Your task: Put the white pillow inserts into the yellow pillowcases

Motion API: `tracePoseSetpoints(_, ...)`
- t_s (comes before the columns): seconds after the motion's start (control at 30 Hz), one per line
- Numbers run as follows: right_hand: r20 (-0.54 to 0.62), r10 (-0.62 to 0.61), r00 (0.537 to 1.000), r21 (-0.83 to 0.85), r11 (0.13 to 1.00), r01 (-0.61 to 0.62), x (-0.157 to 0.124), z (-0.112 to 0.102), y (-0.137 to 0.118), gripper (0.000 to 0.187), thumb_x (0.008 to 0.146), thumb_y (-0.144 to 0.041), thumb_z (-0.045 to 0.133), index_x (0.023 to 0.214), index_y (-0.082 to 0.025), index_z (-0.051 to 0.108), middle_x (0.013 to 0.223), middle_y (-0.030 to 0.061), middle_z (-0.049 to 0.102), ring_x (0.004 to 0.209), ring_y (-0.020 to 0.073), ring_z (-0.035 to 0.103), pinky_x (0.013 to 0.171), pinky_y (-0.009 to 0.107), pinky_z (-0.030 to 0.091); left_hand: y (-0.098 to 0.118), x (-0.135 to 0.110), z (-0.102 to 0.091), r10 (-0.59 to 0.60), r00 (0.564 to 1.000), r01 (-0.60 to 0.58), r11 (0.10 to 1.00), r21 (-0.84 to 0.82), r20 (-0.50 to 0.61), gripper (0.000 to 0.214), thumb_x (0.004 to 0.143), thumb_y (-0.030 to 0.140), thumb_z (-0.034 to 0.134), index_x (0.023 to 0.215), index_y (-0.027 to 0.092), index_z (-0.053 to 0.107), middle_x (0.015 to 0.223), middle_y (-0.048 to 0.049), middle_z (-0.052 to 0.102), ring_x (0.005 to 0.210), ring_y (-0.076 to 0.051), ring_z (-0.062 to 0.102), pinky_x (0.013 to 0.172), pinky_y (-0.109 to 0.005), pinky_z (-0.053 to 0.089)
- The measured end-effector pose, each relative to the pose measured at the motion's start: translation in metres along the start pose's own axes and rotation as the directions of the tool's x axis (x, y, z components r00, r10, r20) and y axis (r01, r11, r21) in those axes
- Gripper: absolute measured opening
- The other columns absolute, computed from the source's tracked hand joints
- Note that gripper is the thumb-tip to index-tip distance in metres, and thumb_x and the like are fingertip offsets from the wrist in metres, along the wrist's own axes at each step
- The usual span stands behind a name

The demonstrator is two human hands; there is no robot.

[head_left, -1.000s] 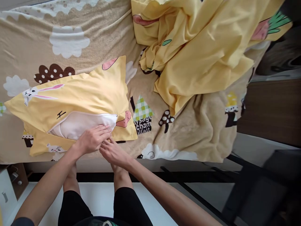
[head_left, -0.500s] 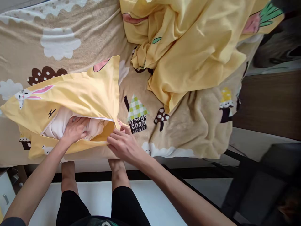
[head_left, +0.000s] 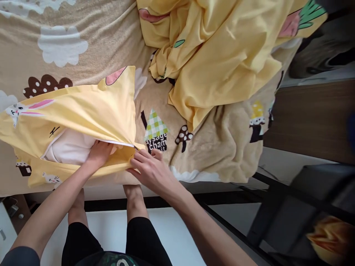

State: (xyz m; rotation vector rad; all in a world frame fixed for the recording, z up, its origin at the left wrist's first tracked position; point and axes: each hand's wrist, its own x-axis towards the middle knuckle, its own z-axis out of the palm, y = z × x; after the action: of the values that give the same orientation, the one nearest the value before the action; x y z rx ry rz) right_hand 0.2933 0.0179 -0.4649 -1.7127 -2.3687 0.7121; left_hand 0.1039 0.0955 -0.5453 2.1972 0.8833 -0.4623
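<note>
Left hand [head_left: 100,153] pushed from the opening's edge deeper inside the yellow pillowcase [head_left: 83,114], white pillow [head_left: 69,147] shoved further in, right hand [head_left: 151,170] shifted to pinch the case's corner

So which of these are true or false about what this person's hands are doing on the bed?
1. The left hand is on the white pillow, inside the yellow pillowcase opening. True.
2. The right hand holds nothing. False: it grips the pillowcase's open edge.
3. The pillowcase carries a rabbit print. True.
4. The pillow is fully hidden. False: white shows through the opening.
5. A crumpled yellow sheet lies farther up the bed, apart from the pillowcase. True.
</note>
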Motion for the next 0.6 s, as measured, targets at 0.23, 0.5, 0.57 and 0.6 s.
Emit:
tracePoseSetpoints(0.23, 0.035, -0.172, 0.985, 0.047, 0.984, 0.170, -0.005, -0.016, 0.009, 0.025, 0.093, -0.010, 0.050, 0.069, -0.019, 0.051, 0.072, -0.0001, 0.061, 0.094, 0.0175, 0.058, 0.093, 0.037, 0.028, 0.003, -0.038, -0.046, 0.251, 0.947, -0.189, 0.940, -0.285, 0.200, 0.032, 0.074, 0.006, 0.058, 0.100, 0.019, 0.069, 0.105, -0.0052, 0.068, 0.103, -0.022, 0.062, 0.095, -0.034, 0.045)
tracePoseSetpoints(0.5, 0.107, -0.297, 0.949, 0.030, 0.955, 0.296, -0.003, -0.029, 0.003, 0.031, 0.093, -0.009, 0.043, 0.065, -0.020, 0.050, 0.063, -0.0003, 0.054, 0.069, 0.0150, 0.048, 0.086, 0.033, 0.033, 0.071, 0.016, -0.013, 0.263, 0.960, -0.259, 0.964, -0.053, 0.098, 0.037, 0.096, 0.010, 0.032, 0.115, 0.012, 0.064, 0.116, -0.0164, 0.067, 0.106, -0.024, 0.063, 0.089, -0.035, 0.051)
tracePoseSetpoints(0.57, 0.175, -0.273, 0.946, -0.004, 0.961, 0.278, -0.005, -0.024, 0.009, 0.026, 0.092, -0.012, 0.048, 0.068, -0.020, 0.051, 0.064, -0.0006, 0.054, 0.069, 0.0155, 0.047, 0.086, 0.034, 0.032, 0.061, 0.028, 0.003, 0.217, 0.976, -0.215, 0.973, -0.082, 0.022, 0.042, 0.096, 0.007, 0.029, 0.127, 0.015, 0.057, 0.123, -0.0143, 0.065, 0.115, -0.023, 0.060, 0.097, -0.035, 0.048)
tracePoseSetpoints(0.6, 0.219, -0.243, 0.945, -0.035, 0.966, 0.257, -0.005, -0.020, 0.012, 0.021, 0.090, -0.014, 0.053, 0.070, -0.020, 0.052, 0.067, -0.0003, 0.055, 0.070, 0.0162, 0.049, 0.086, 0.034, 0.031, 0.053, 0.032, 0.011, 0.164, 0.986, -0.163, 0.982, -0.095, 0.004, 0.046, 0.095, 0.004, 0.030, 0.131, 0.017, 0.054, 0.123, -0.0127, 0.065, 0.117, -0.023, 0.059, 0.100, -0.035, 0.046)
